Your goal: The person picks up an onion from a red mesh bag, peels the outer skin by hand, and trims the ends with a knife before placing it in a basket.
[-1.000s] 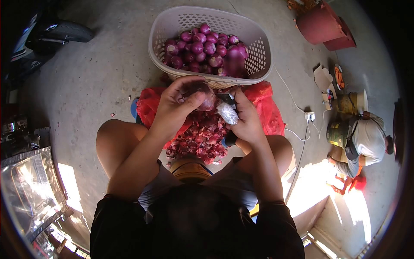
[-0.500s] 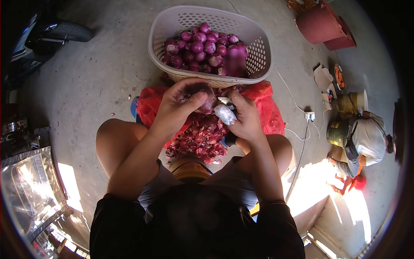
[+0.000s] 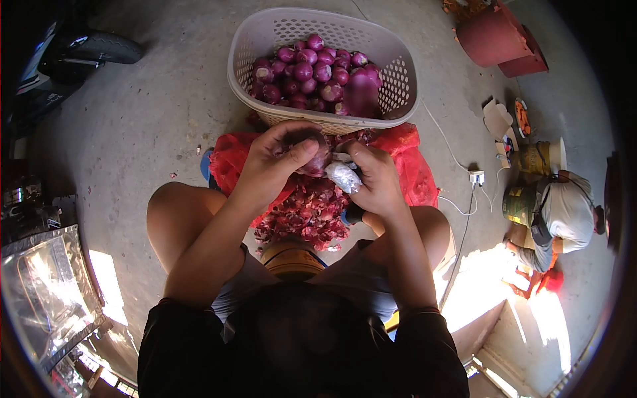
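My left hand (image 3: pixel 286 156) is wrapped round a red onion (image 3: pixel 317 158), its thumb lying across the top. Against the onion's right side, my right hand (image 3: pixel 375 176) grips a small tool with a silvery wrapped handle (image 3: pixel 343 177); its working end is mostly hidden between the fingers and the onion. Below both hands lies a heap of dry red onion skins (image 3: pixel 308 215), with a red mesh sack (image 3: pixel 415 169) spread around it. Just beyond the hands stands a grey plastic basket (image 3: pixel 398 83) holding many peeled purple onions (image 3: pixel 305 71).
A white cable with a plug adapter (image 3: pixel 476 178) runs along the floor at right. Farther right, another person (image 3: pixel 567 215) bends over beside buckets (image 3: pixel 534 158). Red tubs (image 3: pixel 494 36) are at upper right, a motorbike wheel (image 3: pixel 106 48) at upper left.
The silver-wrapped tool and my right fingers have shifted slightly left, closer against the onion. The left hand keeps its hold with hardly any movement.
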The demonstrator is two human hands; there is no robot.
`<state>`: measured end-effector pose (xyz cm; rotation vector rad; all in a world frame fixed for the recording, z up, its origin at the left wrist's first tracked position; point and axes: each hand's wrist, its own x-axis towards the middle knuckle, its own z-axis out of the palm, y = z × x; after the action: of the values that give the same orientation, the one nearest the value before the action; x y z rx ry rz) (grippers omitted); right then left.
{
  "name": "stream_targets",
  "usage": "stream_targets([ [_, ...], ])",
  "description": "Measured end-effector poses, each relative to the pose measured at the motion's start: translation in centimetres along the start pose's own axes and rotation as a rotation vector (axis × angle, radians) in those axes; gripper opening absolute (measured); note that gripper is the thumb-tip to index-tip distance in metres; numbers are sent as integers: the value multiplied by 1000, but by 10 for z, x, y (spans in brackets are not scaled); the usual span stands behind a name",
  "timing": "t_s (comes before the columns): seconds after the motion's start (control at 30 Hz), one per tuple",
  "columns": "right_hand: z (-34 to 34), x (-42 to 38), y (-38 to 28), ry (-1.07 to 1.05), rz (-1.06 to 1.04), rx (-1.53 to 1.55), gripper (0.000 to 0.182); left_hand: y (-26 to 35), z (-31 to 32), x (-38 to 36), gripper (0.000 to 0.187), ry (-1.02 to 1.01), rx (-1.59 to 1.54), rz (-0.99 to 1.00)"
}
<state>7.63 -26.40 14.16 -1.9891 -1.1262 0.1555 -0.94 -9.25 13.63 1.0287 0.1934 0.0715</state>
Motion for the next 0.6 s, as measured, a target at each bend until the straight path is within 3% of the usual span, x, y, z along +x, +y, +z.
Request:
stream_targets([
  [0.3,1,-2,10,-47,-121,54,21,-2,-2,0,31,-46,4,-23],
  [0.6,0,0,1,-27,-36,136,29,-3,-1,1,32,-40,-4,7],
])
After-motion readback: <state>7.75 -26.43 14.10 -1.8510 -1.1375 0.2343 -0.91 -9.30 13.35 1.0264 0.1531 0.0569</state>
